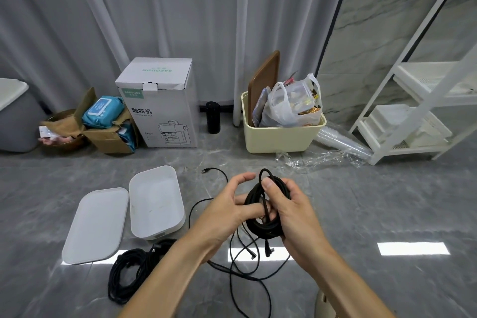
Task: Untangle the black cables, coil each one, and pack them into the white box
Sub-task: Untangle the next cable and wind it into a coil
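low in the foreground, both forearms reach forward over the grey floor. the right hand grips a coiled black cable, thumb pressed on top of the loops and fingers curled underneath. the left hand is beside it, its fingers curled and hooked into the same coil from the left, thumb raised. loose cable hangs from the coil, with two plug ends dangling just below, and trails across the floor in wide loops; one end lies further out, beyond the hands. beside the left forearm, a second bundle of black cable lies in a loose heap on the floor. just beyond it sits the white box, open, with nothing visible inside, and its white lid lies flat at its left, touching it. further back, along the grey curtain, stand a coffee machine carton, a cream bin holding a plastic bag and a brown board, and a white shelf rack at far right.
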`<state>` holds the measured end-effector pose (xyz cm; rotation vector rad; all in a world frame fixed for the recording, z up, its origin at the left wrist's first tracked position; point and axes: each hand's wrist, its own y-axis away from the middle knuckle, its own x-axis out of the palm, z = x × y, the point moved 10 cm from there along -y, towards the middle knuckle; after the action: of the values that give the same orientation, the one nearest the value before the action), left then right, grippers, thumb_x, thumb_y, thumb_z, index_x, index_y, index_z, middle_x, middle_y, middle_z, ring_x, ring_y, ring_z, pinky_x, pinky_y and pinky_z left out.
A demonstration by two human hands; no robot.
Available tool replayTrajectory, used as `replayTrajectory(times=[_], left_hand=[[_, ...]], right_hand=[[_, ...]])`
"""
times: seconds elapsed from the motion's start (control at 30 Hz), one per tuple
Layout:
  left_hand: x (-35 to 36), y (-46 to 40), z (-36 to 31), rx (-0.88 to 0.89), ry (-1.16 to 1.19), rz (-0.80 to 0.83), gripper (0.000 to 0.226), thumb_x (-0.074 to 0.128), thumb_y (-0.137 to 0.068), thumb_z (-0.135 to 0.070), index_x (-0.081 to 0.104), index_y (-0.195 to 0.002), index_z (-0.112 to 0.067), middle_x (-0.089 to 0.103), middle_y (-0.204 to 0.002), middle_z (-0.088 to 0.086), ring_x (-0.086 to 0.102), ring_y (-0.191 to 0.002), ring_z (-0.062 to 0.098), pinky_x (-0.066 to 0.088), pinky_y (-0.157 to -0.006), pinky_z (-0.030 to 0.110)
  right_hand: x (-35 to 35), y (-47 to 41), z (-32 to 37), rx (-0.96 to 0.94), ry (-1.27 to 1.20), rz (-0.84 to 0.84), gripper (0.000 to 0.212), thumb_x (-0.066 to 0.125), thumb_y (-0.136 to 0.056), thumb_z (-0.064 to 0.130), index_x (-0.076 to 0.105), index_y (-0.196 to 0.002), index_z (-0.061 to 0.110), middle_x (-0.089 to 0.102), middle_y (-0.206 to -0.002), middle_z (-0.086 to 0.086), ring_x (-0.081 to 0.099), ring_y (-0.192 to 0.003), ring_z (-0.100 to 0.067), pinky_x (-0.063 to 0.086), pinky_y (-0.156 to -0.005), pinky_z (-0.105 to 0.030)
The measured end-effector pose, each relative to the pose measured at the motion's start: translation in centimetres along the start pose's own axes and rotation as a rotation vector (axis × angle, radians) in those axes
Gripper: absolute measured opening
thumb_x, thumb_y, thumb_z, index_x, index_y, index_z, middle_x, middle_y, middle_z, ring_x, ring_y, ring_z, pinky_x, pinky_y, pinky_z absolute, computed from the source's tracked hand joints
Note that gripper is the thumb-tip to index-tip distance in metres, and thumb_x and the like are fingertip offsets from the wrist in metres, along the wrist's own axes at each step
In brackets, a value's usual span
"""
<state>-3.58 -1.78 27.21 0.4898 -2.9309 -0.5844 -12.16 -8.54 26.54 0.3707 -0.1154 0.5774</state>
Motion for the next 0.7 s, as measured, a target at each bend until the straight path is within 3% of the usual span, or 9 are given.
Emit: replayTrajectory(times=[0.1,0.17,0.3,0.47,0.6,0.7], left_hand=[[-1.7,0.1,-0.3,0.033,-0.037,-0.142,0.049,0.079,-0.080,-0.031,0.052,-0.121,-0.034,0.069,-0.110,-0.011,0.066,-0.101,0.002,0.045,-0.084,0.022],[-2.7,0.5,-0.8,0.088,-0.042,-0.232,0.036,0.077,-0.073,-0.040,0.062,-0.104,-0.029,0.066,-0.107,-0.010,0.064,-0.096,0.000,0.048,-0.084,0.025],[-1.7,0.9,-1.4,0.155,-0.213,-0.248,0.012,0.077,-0.081,-0.037,0.076,-0.080,-0.025,0.063,-0.103,-0.014,0.060,-0.097,-0.005,0.041,-0.089,0.016],[-0.9,0.5,-0.3,0.080,-0.325,-0.236,0.011,0.073,-0.083,-0.043,0.078,-0.082,-0.034,0.054,-0.110,-0.024,0.052,-0.106,-0.011,0.034,-0.083,0.010],[-0.5,0.6,-0.1,0.034,-0.088,-0.152,0.018,0.062,-0.094,-0.032,0.078,-0.091,-0.024,0.066,-0.113,-0.016,0.062,-0.103,-0.005,0.045,-0.096,0.020],[-0.2,0.6,-0.1,-0.001,0.064,-0.104,0.029,0.048,-0.102,-0.023,0.073,-0.108,-0.011,0.075,-0.106,0.000,0.069,-0.103,0.008,0.050,-0.099,0.030]], right_hand=[[-0.8,-0.2,0.6,-0.055,0.032,-0.054,0.017,0.062,-0.095,0.028,0.059,-0.097,0.012,0.050,-0.052,0.008,0.045,-0.047,-0.006,0.041,-0.049,-0.020],[-1.6,-0.3,1.2,-0.110,0.092,-0.111,0.017,0.062,-0.095,0.030,0.059,-0.097,0.014,0.049,-0.052,0.009,0.044,-0.047,-0.006,0.040,-0.048,-0.019],[-2.0,-0.1,2.0,-0.199,0.176,-0.162,0.013,0.063,-0.095,0.029,0.059,-0.095,0.017,0.056,-0.062,0.009,0.050,-0.052,-0.007,0.043,-0.049,-0.021],[-1.4,0.1,1.7,-0.215,0.250,-0.128,0.013,0.064,-0.094,0.029,0.057,-0.096,0.018,0.061,-0.065,0.012,0.056,-0.061,-0.006,0.052,-0.061,-0.029],[-1.8,-0.3,1.0,-0.110,0.104,-0.092,0.019,0.063,-0.094,0.030,0.056,-0.099,0.014,0.057,-0.066,0.005,0.051,-0.057,-0.008,0.045,-0.055,-0.023],[-1.7,-0.6,0.5,-0.049,0.059,-0.048,0.031,0.065,-0.087,0.039,0.057,-0.102,0.013,0.058,-0.066,0.001,0.055,-0.064,-0.011,0.049,-0.064,-0.028]])
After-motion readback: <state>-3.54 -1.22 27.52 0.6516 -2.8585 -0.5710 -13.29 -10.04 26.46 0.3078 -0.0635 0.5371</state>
